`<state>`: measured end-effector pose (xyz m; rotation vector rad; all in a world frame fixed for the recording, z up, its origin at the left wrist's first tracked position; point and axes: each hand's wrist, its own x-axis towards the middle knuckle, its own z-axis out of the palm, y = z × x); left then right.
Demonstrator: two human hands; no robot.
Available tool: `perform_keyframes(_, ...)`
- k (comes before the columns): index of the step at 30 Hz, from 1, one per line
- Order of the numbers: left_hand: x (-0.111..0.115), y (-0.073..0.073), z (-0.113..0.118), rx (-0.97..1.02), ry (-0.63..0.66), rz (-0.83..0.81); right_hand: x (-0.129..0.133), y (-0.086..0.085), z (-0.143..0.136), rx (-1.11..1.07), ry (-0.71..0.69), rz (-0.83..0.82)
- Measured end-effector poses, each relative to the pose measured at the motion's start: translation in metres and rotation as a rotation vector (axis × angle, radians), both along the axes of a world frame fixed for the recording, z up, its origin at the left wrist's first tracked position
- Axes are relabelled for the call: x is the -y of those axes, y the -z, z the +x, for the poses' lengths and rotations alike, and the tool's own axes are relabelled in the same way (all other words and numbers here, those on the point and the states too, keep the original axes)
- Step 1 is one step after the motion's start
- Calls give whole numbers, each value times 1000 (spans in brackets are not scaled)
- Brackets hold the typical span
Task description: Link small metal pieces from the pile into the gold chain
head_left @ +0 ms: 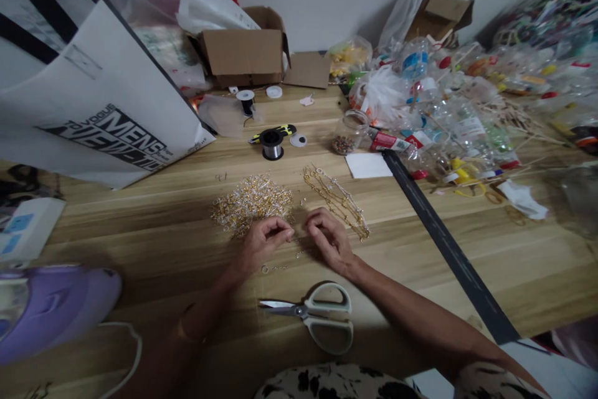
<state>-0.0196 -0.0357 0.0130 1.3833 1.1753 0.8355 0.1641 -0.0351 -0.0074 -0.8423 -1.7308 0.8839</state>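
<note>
My left hand is closed in a pinch at the front edge of a heap of small gold and silver jewellery pieces. Facing it, my right hand has its thumb and fingers curled together. Whatever the fingertips hold is too small to make out. Just beyond my right hand lie several gold and silver chains, side by side. A short piece of chain with a ring rests on the wood below my hands. Nearer to me are scissors with pale handles, blades pointing left.
Behind the heap stand a wire spool and a yellow-black cutter. A jar of beads and many plastic bottles fill the right back. At left are a large paper bag and a purple iron. A dark strip crosses the table.
</note>
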Motion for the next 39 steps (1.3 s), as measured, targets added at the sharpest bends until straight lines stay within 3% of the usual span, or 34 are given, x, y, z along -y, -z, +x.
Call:
perform_keyframes(6, 1, -3, 0, -61, 3, 35, 1, -1, 0, -8, 48, -3)
perform_keyframes(16, 0, 0, -1, -198, 91, 156, 4, 3, -3, 63, -43, -12)
perform_keyframes(22, -3, -6, -9, -192, 75, 218, 4, 7, -3, 128, 13, -14)
perform_keyframes(30, -3, -1, -12, -194, 131, 209, 3, 1, 0, 110, -5, 42)
perform_keyframes(39, -1, 4, -12, -231, 134, 260, 4, 6, -7, 163, -79, 72)
